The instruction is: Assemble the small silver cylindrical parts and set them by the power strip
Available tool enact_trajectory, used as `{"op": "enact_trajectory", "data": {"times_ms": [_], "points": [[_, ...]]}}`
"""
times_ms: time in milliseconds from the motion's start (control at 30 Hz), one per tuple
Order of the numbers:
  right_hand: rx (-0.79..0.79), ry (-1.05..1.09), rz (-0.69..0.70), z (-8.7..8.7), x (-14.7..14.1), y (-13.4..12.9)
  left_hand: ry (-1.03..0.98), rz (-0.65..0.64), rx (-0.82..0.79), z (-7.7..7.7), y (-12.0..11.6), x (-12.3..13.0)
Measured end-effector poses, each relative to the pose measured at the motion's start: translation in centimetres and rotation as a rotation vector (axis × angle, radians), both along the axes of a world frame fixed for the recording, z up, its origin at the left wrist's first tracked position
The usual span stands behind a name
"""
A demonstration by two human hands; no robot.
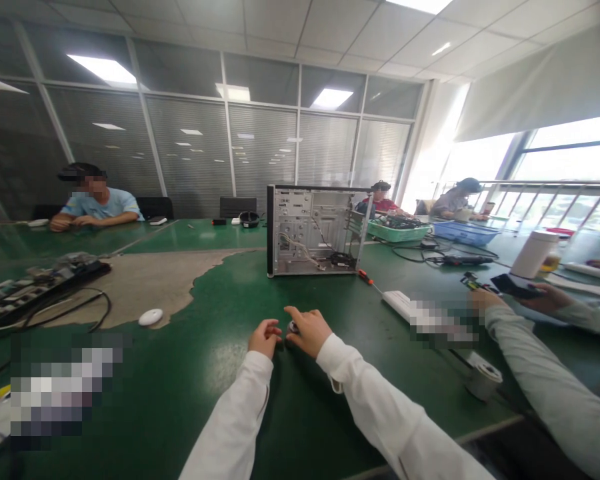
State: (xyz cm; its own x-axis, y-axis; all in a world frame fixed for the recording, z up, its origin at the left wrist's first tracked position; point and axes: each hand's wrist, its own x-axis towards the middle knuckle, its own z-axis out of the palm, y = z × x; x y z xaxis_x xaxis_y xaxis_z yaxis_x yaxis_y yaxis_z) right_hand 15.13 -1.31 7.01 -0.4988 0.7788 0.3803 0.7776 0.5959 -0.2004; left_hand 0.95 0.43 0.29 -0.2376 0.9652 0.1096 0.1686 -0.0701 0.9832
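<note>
My right hand (311,331) rests low over the green table, its fingers around a small silvery round thing (293,327); its kind cannot be made out. Close beside it, my left hand (265,338) is loosely curled, thumb and fingertips apart, with nothing visible in it. Beyond both hands stands a computer case (325,230) upright with its side panel off, showing bare metal bays and loose cables. A screwdriver (365,277) with an orange and black handle lies by the case's lower right corner.
On the left are a black power strip (40,287) with cables and a white oval object (151,317). A co-worker's hands (487,300) hold a small circuit board at right. Green (400,232) and blue (465,233) baskets stand farther back. Other people sit around the table.
</note>
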Motion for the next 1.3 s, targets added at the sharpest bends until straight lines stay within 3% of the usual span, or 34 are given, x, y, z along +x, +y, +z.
{"op": "enact_trajectory", "data": {"times_ms": [200, 300, 600, 700, 900, 1100, 1300], "points": [[-0.115, 0.426, 0.064, -4.6, -0.4, 1.4, 0.024, -0.039, 0.022, 0.1, 0.3, -0.4], [-0.138, 0.559, 0.119, -5.6, -0.1, 1.5, 0.043, -0.054, 0.023, 0.2, 0.5, -0.3], [-0.074, 0.669, 0.192, -5.1, 0.1, 1.0, 0.182, -0.14, 0.081, 1.0, 0.0, -0.2], [-0.116, 0.741, 0.17, -5.0, 0.3, 1.3, 0.224, -0.219, 0.134, 1.6, -0.4, -0.3], [-0.258, 0.851, 0.144, -4.6, 0.4, 2.1, 0.267, -0.221, 0.143, 1.9, -0.9, -0.3], [-0.171, 0.695, 0.256, -3.9, 0.8, 1.5, 0.118, -0.129, 0.125, 1.4, -0.1, -0.4], [-0.163, 0.578, 0.242, -3.8, 0.8, 1.3, 0.008, -0.018, 0.047, 1.4, 0.3, -0.2]]}}
